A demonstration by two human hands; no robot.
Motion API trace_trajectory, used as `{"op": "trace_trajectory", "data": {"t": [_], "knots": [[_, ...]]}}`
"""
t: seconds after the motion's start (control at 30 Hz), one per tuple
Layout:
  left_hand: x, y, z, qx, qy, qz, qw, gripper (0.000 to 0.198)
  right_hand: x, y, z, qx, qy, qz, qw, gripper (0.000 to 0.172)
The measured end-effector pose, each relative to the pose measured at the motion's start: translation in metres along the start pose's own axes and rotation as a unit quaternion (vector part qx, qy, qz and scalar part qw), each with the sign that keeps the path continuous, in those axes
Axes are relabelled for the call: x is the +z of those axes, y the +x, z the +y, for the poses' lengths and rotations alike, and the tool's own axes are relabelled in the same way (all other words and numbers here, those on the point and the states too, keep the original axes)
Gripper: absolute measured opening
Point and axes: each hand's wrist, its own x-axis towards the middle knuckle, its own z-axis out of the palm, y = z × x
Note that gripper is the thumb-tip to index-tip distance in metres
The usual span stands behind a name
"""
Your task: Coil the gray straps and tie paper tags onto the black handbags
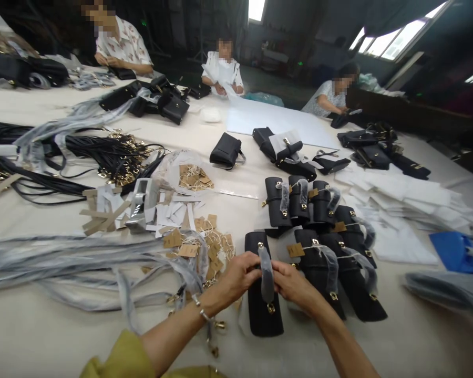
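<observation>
A black handbag with gold hardware stands upright on the table in front of me. Its carry handle is wrapped in clear plastic film. My left hand is closed at the handle's left side, thumb and fingers pinched together. From the right, my right hand closes on the same handle; some fingertips are hidden behind it. Just right of it, another black handbag carries a brown paper tag on a string. Loose brown tags lie left of my hands.
Plastic-wrapped straps spread across the left. A tape dispenser stands among paper strips. More black handbags are lined up ahead, with white sheets to the right. Several people work across the table.
</observation>
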Motion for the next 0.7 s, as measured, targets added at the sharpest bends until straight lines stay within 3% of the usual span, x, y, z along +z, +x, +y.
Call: {"op": "trace_trajectory", "data": {"t": [0.13, 0.27, 0.33, 0.4, 0.43, 0.5, 0.57, 0.6, 0.7], "knots": [[0.006, 0.004, -0.008, -0.033, 0.072, 0.019, 0.997, 0.019, -0.006, 0.005, -0.006, 0.021, -0.031, -0.07, 0.997, 0.028], [-0.008, 0.001, -0.021, -0.032, 0.134, -0.004, 0.99, 0.018, -0.03, 0.003, -0.007, 0.031, 0.017, -0.071, 0.997, 0.032], [-0.019, 0.002, -0.022, -0.08, 0.091, 0.016, 0.992, 0.016, -0.043, 0.002, -0.008, 0.022, 0.092, -0.062, 0.994, 0.029], [-0.027, 0.005, -0.018, -0.152, -0.058, 0.016, 0.987, 0.016, -0.051, 0.004, -0.009, 0.006, 0.191, -0.066, 0.979, 0.025], [-0.03, 0.007, -0.016, -0.185, -0.166, 0.01, 0.968, 0.016, -0.052, 0.006, -0.009, 0.004, 0.239, -0.07, 0.968, 0.023], [-0.033, 0.013, -0.01, -0.224, -0.386, 0.0, 0.895, 0.015, -0.05, 0.011, -0.011, 0.013, 0.324, -0.067, 0.944, 0.023], [-0.031, 0.02, -0.006, -0.231, -0.53, 0.011, 0.816, 0.015, -0.044, 0.016, -0.014, 0.039, 0.382, -0.057, 0.921, 0.026], [-0.03, 0.022, -0.006, -0.231, -0.565, 0.015, 0.792, 0.016, -0.04, 0.018, -0.016, 0.05, 0.4, -0.053, 0.914, 0.03], [-0.026, 0.027, -0.007, -0.235, -0.583, 0.034, 0.777, 0.02, -0.028, 0.023, -0.021, 0.062, 0.409, -0.056, 0.909, 0.048]]}}
